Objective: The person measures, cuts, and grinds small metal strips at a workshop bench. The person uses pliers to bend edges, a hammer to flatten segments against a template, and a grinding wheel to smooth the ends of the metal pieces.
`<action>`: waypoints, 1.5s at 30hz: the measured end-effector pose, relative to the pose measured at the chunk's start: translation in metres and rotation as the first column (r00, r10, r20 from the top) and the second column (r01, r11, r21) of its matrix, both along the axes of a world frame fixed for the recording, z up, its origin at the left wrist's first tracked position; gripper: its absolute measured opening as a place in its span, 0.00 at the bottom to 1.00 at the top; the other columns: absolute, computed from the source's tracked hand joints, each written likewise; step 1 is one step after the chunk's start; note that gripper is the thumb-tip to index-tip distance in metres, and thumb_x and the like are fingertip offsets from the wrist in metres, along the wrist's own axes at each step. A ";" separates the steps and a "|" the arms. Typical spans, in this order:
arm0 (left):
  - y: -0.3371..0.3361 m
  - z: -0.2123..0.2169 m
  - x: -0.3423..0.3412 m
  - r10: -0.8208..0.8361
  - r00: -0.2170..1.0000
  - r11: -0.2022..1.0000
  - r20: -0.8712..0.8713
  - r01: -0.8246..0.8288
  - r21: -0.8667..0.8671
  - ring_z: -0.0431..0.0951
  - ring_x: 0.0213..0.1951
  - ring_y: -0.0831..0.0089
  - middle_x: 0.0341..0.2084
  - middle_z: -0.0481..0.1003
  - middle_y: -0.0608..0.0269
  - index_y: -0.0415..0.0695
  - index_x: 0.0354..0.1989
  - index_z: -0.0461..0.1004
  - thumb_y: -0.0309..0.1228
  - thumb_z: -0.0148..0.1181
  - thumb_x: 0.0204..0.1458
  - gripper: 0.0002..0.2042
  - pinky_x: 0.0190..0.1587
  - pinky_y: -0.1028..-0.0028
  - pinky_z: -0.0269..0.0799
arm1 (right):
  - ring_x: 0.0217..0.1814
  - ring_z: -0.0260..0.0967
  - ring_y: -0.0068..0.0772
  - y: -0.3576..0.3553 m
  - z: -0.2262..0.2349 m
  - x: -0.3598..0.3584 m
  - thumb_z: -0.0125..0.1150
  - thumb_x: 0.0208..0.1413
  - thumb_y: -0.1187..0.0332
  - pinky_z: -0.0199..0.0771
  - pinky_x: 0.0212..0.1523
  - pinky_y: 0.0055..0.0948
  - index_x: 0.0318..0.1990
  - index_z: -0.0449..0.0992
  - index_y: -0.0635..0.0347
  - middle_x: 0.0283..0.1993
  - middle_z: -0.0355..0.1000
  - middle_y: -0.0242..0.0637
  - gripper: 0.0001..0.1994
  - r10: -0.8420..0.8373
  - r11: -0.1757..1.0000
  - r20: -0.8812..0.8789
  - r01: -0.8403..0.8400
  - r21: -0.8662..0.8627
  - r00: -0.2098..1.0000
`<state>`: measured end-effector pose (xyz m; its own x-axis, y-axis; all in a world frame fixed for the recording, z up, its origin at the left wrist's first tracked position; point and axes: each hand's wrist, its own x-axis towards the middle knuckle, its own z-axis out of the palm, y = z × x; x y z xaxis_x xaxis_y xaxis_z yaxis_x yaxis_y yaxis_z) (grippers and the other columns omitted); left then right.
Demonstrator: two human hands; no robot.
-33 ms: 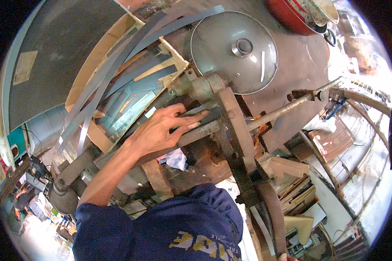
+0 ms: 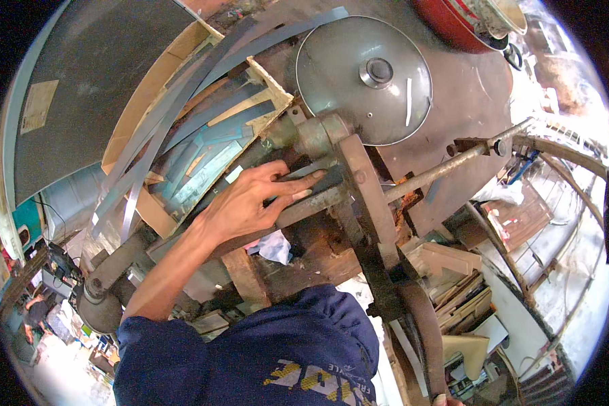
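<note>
My left hand (image 2: 247, 203) lies palm down on a dark flat metal strip (image 2: 321, 181), fingers stretched to the right and pressing it onto the bed of a rusty iron machine (image 2: 369, 203). The strip's end reaches the machine's upright arm. My forearm comes up from the lower left out of a dark blue sleeve (image 2: 250, 358). Only a sliver of my right hand (image 2: 445, 400) shows at the bottom edge, by the lower end of a curved rusty lever (image 2: 423, 331); its fingers are cut off.
Several long grey steel strips (image 2: 176, 122) lie in and over a cardboard box (image 2: 139, 111) upper left. A round grey lid (image 2: 358, 101) sits behind the machine, a red bowl (image 2: 453, 24) beyond. A long rod (image 2: 446, 166) runs right. Cardboard scraps (image 2: 453, 271) lie lower right.
</note>
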<state>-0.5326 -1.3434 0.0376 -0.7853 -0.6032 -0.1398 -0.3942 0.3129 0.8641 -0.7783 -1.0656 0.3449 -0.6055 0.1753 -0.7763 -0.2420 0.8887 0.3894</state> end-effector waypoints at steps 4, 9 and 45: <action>0.000 0.002 0.000 0.020 1.000 1.000 0.004 -0.020 0.003 0.70 0.29 0.60 0.26 0.67 0.53 0.50 0.55 0.77 0.25 0.60 0.52 0.20 0.32 0.65 0.66 | 0.44 0.67 0.55 0.005 -0.002 -0.001 0.52 0.59 0.37 0.65 0.50 0.44 0.46 0.74 0.72 0.40 0.71 0.60 0.36 0.100 0.994 -0.038 -0.101 -0.045 0.994; 0.000 0.003 -0.001 0.021 1.000 0.999 -0.018 -0.022 -0.037 0.70 0.28 0.60 0.26 0.67 0.53 0.49 0.55 0.77 0.24 0.61 0.52 0.20 0.32 0.65 0.66 | 0.44 0.67 0.54 0.012 -0.006 -0.005 0.52 0.59 0.38 0.65 0.50 0.44 0.46 0.74 0.72 0.39 0.71 0.59 0.36 0.091 0.993 -0.030 -0.093 -0.066 0.995; 0.249 0.192 -0.124 0.054 0.904 0.857 -0.425 0.177 0.485 0.79 0.40 0.77 0.43 0.80 0.59 0.35 0.50 0.74 0.25 0.60 0.58 0.13 0.45 0.74 0.74 | 0.40 0.76 0.32 0.156 -0.109 0.028 0.75 0.41 0.71 0.74 0.42 0.29 0.43 0.78 0.66 0.40 0.77 0.40 0.20 -0.253 -0.301 -0.157 -0.231 -0.925 0.955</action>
<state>-0.6571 -1.0942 0.2295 -0.8706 -0.4876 -0.0655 0.0364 -0.1966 0.9798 -0.7501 -0.9097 0.2362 -0.7637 -0.6135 0.2008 -0.3639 0.1522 -0.9189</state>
